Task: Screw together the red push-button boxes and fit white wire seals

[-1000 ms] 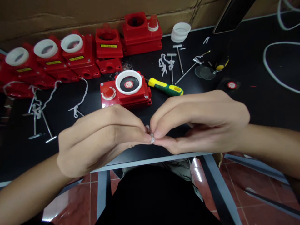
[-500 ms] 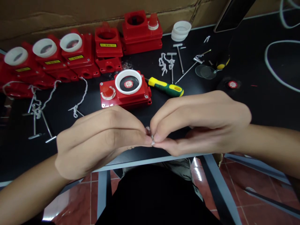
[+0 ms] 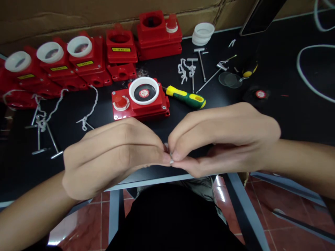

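My left hand (image 3: 115, 158) and my right hand (image 3: 222, 137) meet fingertip to fingertip above the table's front edge. Both are closed in a pinch around a tiny whitish, metallic-looking piece (image 3: 171, 161); most of it is hidden by the fingers, so its kind does not show. Just beyond the hands lies a red box (image 3: 154, 111) with a white ring (image 3: 157, 96) around a dark disc and a red knob (image 3: 120, 101) at its left. A green and yellow screwdriver (image 3: 186, 97) rests against the box's right side.
Several red boxes (image 3: 90, 66) line the back left, some with white chains and small T-shaped metal rods (image 3: 53, 141). White rings (image 3: 202, 33) are stacked at the back. T-bars (image 3: 201, 64), a chain (image 3: 182, 70), clear discs (image 3: 230, 80) and another screwdriver (image 3: 248, 69) lie at right.
Both hands keep the same pinch and have barely shifted. The whole view has slid very slightly; nothing on the table has moved.
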The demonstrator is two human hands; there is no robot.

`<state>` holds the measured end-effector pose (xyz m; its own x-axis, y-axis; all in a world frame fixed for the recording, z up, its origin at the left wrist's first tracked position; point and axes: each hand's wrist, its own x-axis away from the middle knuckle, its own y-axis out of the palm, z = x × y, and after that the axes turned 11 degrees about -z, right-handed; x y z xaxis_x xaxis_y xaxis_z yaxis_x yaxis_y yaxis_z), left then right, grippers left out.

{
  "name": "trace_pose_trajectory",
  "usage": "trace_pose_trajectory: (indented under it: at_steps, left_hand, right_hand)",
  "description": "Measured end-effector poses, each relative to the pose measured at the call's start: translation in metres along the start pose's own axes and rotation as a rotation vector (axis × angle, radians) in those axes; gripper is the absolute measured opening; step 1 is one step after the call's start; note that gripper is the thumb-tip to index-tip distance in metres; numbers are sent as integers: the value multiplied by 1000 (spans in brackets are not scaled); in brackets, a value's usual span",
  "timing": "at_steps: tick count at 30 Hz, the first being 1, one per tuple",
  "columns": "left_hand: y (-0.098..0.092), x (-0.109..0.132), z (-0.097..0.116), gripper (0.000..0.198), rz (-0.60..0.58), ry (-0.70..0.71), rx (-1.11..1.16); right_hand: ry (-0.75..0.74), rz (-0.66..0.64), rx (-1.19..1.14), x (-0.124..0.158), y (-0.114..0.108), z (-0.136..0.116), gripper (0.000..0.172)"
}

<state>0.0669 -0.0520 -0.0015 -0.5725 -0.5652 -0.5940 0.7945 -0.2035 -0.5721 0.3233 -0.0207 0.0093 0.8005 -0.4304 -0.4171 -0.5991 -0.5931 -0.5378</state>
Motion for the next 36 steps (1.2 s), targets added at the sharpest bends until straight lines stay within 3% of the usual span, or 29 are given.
trace_pose_trajectory:
  at_steps: [4,9,11,26,30,36]
  left_hand:
    - [-6,-4,-1,34,-19,7,-6]
    - [-25,-3,-5,11,-235,-12,-101]
    - [-29,-3,-7,10,-268,-3,-124]
    - [-29,4,-9,14,-237,-31,-137]
    - [-28,-7,-12,4,-264,44,-129]
    - [-24,-5,-18,11,-203,77,-118]
  right_hand:
    - [6,-11,19,1,-1,0,9]
    - [-9,-35,38,1,-3,1,10]
    - [-13,-43,40,1,-3,1,10]
    - [2,-38,36,1,-4,2,7]
    - [11,-41,60,0,-3,2,12]
    - [0,-34,101,0,-5,3,12]
